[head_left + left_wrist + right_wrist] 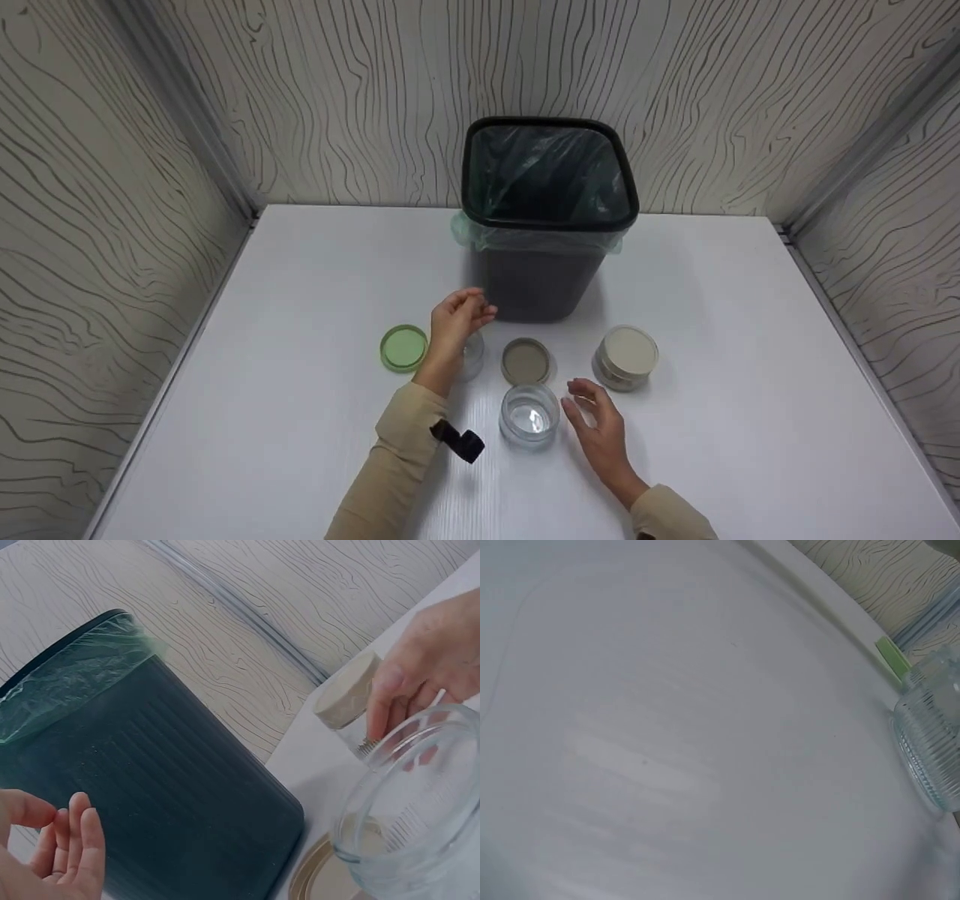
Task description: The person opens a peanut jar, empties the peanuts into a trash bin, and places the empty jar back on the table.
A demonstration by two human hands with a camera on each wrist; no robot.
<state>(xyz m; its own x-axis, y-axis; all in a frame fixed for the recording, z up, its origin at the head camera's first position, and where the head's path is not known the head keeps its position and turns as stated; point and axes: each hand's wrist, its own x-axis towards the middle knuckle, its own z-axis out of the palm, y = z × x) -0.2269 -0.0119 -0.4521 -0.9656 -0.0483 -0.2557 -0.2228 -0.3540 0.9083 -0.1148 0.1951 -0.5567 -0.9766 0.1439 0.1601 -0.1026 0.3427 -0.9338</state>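
Note:
My left hand point(456, 319) hovers in front of the dark bin, thumb tip close to the bent fingers. In the left wrist view nothing shows between the fingertips of that left hand point(64, 844). Below the hand stands a clear glass jar point(474, 358), partly covered by it. My right hand point(600, 435) has loosely curved fingers and holds nothing. It is just right of an uncovered clear glass jar point(529, 414), apparently not touching it. This ribbed glass jar point(934, 735) appears at the right edge of the right wrist view.
A black-rimmed bin point(536, 277) with a green liner bag stands at the back. A green lid point(403, 348) lies left and a beige-brown lid point(526, 361) lies behind the uncovered jar. To the right stands a jar with a cream lid point(630, 351). Patterned walls point(360, 97) enclose the table.

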